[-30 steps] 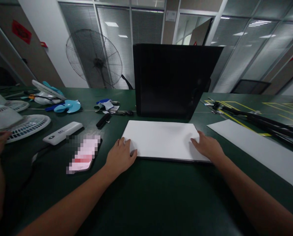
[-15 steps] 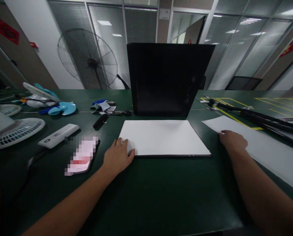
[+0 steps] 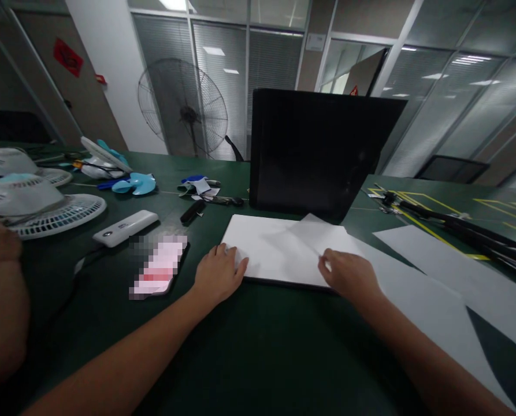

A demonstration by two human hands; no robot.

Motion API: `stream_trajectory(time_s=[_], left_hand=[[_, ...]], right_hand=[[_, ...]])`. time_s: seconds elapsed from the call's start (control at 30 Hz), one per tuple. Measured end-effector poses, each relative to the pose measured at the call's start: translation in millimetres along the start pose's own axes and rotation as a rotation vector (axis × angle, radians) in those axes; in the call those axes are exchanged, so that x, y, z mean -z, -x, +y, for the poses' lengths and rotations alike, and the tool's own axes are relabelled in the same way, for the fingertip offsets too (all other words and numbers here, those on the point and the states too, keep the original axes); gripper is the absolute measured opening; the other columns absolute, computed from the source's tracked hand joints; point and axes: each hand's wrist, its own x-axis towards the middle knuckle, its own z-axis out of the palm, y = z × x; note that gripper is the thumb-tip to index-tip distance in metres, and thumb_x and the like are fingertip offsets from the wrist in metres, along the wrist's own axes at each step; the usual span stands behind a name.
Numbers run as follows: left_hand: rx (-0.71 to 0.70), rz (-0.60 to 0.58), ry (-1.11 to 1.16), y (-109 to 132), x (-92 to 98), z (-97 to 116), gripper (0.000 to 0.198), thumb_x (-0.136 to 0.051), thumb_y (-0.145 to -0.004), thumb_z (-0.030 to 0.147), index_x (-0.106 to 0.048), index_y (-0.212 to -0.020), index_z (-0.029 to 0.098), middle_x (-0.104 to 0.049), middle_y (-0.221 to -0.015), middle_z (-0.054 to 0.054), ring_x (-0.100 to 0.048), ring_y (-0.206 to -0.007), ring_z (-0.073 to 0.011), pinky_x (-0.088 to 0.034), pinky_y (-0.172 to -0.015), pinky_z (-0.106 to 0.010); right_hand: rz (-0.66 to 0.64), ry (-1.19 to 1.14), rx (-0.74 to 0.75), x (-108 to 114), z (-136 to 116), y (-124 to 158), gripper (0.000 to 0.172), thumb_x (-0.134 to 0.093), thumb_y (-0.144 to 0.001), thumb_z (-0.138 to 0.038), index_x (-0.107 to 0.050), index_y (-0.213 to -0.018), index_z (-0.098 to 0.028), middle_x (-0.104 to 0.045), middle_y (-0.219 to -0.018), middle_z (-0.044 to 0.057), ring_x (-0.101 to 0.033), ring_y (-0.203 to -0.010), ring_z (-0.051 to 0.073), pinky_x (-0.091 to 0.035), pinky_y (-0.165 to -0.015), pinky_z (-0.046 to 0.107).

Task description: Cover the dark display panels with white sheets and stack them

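My left hand (image 3: 221, 271) lies on the left front corner of a flat white surface (image 3: 266, 254) with a dark front edge, its fingers resting and the thumb apart. Above the right part of that surface, my right hand (image 3: 351, 274) pinches the edge of a sheet of paper (image 3: 426, 300). One corner of this sheet lifts over the white surface, and the rest trails right beneath my forearm. Farther right lies another white sheet (image 3: 414, 240) on the green table. A black upright panel (image 3: 318, 150) stands just behind the flat white surface.
Left of my left hand lie a phone (image 3: 162, 268) with a blurred screen, a white power bank (image 3: 125, 228) and a small black object (image 3: 192, 212). White fan parts (image 3: 62, 216) sit farther left, near another person's arm (image 3: 2, 300). Black rods (image 3: 452, 222) lie at the right.
My right hand has moved left from the sheet at the right to over the white surface, bringing a sheet with it. My left hand stays on the corner. The view has shifted.
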Motion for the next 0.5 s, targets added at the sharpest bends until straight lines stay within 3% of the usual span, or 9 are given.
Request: stream_trajectory(time_s=[0.07,0.13,0.2,0.27,0.37,0.43,0.5], left_hand=[[0.028,0.007,0.035,-1.0,-0.2,0.0,0.066,-0.022,-0.103,0.059,-0.056,-0.137,0.014,-0.060,-0.139,-0.018,-0.058,-0.125,-0.0331,-0.045,-0.103,-0.047],[0.055,0.010,0.036,-1.9,-1.1,0.2,0.072,-0.023,-0.102,0.064,-0.052,-0.142,0.012,-0.059,-0.140,-0.019,-0.057,-0.126,-0.0342,-0.044,-0.104,-0.047],[0.057,0.015,0.005,-2.6,-3.0,0.3,0.075,-0.030,-0.099,0.068,-0.050,-0.143,0.011,-0.059,-0.141,-0.019,-0.056,-0.127,-0.0354,-0.043,-0.105,-0.047],[0.046,0.019,-0.036,-2.9,-5.0,0.1,0.071,-0.038,-0.097,0.065,-0.050,-0.143,0.012,-0.057,-0.142,-0.019,-0.054,-0.128,-0.0361,-0.043,-0.105,-0.047],[0.022,0.007,-0.061,-3.5,-6.3,-1.2,0.060,-0.043,-0.097,0.055,-0.052,-0.143,0.017,-0.056,-0.143,-0.017,-0.054,-0.127,-0.0353,-0.044,-0.104,-0.048],[0.011,-0.001,-0.064,-4.3,-5.8,-2.7,0.053,-0.043,-0.099,0.050,-0.055,-0.141,0.020,-0.056,-0.142,-0.016,-0.055,-0.126,-0.0346,-0.045,-0.104,-0.048],[0.002,0.002,-0.072,-5.4,-5.1,-4.3,0.048,-0.042,-0.099,0.045,-0.059,-0.138,0.022,-0.054,-0.144,-0.016,-0.055,-0.126,-0.0350,-0.046,-0.102,-0.049]], right_hand=[[0.034,-0.083,0.274,-7.7,-26.5,5.8,0.040,-0.036,-0.102,-0.035,-0.073,-0.102,-0.020,-0.075,-0.097,0.012,-0.070,-0.086,0.025,-0.055,-0.079,0.040],[0.075,-0.200,0.464,-15.8,-41.7,11.0,0.041,-0.037,-0.103,-0.034,-0.073,-0.116,-0.020,-0.073,-0.119,0.012,-0.068,-0.108,0.027,-0.053,-0.094,0.046],[0.074,-0.330,0.576,-21.4,-47.4,13.9,0.042,-0.040,-0.104,-0.037,-0.066,-0.134,-0.023,-0.063,-0.139,0.009,-0.058,-0.128,0.027,-0.048,-0.106,0.048],[0.039,-0.447,0.626,-24.8,-44.7,12.2,0.047,-0.042,-0.103,-0.042,-0.056,-0.146,-0.027,-0.055,-0.150,0.006,-0.051,-0.137,0.024,-0.044,-0.112,0.046],[0.054,-0.518,0.559,-31.2,-21.1,-2.3,0.051,-0.041,-0.103,-0.045,-0.050,-0.150,-0.027,-0.052,-0.152,0.004,-0.048,-0.140,0.021,-0.039,-0.117,0.044],[0.126,-0.461,0.357,-38.9,12.7,-17.2,0.050,-0.039,-0.104,-0.044,-0.056,-0.146,-0.025,-0.056,-0.148,0.005,-0.047,-0.140,0.021,-0.036,-0.119,0.043],[0.184,-0.331,0.053,-48.6,60.1,-29.2,0.048,-0.040,-0.102,-0.043,-0.060,-0.141,-0.024,-0.058,-0.146,0.006,-0.047,-0.140,0.023,-0.033,-0.120,0.043]])
